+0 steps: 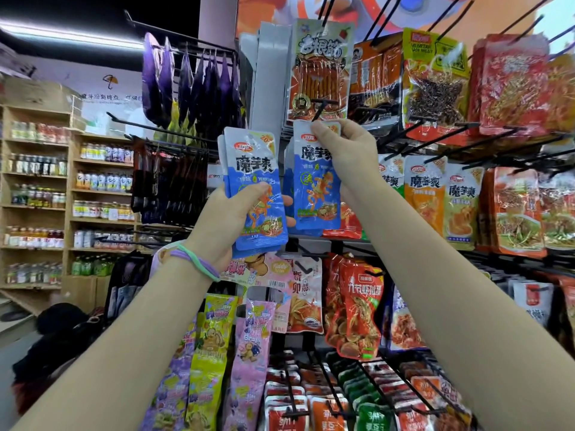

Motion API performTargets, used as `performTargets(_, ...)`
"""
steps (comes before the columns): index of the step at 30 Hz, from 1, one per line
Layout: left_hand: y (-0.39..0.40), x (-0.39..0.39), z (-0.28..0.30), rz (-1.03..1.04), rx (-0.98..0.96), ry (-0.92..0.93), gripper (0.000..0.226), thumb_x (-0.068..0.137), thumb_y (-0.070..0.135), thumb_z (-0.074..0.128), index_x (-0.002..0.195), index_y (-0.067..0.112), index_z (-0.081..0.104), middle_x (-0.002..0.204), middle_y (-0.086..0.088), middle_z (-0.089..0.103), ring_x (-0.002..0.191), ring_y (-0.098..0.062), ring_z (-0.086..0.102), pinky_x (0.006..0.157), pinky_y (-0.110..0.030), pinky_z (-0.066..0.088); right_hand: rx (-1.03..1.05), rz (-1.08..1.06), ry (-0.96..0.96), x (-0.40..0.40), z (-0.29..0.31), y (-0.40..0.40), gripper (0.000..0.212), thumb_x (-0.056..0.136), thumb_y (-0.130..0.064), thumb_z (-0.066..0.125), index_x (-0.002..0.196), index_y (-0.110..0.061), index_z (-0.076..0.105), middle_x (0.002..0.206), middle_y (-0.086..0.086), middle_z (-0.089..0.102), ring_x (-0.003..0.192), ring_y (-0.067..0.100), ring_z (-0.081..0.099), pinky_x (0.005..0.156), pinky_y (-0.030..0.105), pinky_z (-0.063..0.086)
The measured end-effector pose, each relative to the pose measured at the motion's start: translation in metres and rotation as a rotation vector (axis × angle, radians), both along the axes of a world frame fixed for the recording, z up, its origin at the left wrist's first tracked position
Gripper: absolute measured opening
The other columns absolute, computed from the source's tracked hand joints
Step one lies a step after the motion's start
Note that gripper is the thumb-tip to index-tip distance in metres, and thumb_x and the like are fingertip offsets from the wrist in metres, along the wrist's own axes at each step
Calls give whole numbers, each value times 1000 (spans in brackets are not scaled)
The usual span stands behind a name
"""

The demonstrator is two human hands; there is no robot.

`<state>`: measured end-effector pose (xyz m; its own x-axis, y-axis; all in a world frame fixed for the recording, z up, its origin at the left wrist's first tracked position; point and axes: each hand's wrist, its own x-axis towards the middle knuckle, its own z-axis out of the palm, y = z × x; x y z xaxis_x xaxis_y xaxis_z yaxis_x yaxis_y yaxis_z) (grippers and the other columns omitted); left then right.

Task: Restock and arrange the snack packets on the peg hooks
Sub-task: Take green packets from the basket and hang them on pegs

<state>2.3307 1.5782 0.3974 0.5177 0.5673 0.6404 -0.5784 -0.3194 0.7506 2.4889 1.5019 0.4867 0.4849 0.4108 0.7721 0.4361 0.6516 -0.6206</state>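
My left hand (231, 219) grips a small stack of blue konjac snack packets (255, 194), fingers curled round their lower half, held up in front of the rack. My right hand (345, 150) pinches the top edge of another blue konjac packet (315, 185) just under the tip of a black peg hook (320, 108), beside orange and green packets (441, 197) hanging to the right

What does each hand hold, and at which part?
The left hand grips a small stack of blue packets at the lower half. The right hand pinches one blue packet at its top edge.
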Motion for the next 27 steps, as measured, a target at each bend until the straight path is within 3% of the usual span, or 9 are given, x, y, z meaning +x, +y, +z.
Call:
performTargets(3,0,3,0,-1,-3,-9,26,104,18,54,122,0,61,97,-16,78,76,-36,76,55,-44,62,13,-38,-39,2,-1,1,6,92,-13,73,90,-11,67,80,3,69,72,14,68,76,38,61)
performTargets(7,2,5,0,-5,-10,-34,29,104,18,54,126,-1,61,98,-16,78,77,-35,76,56,-41,61,35,-78,-68,4,-4,4,5,93,-13,71,89,-13,69,94,17,72,85,27,69,85,49,60)
performTargets(14,7,8,-1,-21,-31,-45,32,104,17,54,127,-4,60,96,-17,78,75,-35,76,58,-40,62,41,-125,-79,8,-2,8,13,91,-22,74,79,-17,72,86,15,72,82,28,67,85,55,57)
performTargets(19,7,10,2,-23,-19,-44,28,103,17,55,123,0,62,94,-17,78,73,-33,76,57,-39,61,5,2,33,10,1,12,18,74,-35,79,81,-18,75,107,23,72,111,45,65,99,60,51)
performTargets(23,6,10,4,-23,0,-49,19,104,16,53,112,4,66,91,-16,78,71,-31,76,57,-38,61,-36,27,77,8,3,12,12,75,-32,78,76,-21,74,102,14,74,108,40,67,97,60,53)
performTargets(27,4,11,2,-27,5,-44,18,104,16,53,109,5,67,93,-18,77,73,-32,76,57,-38,61,-69,-6,93,4,6,13,18,81,-36,75,83,-19,71,101,9,73,105,34,68,96,58,54)
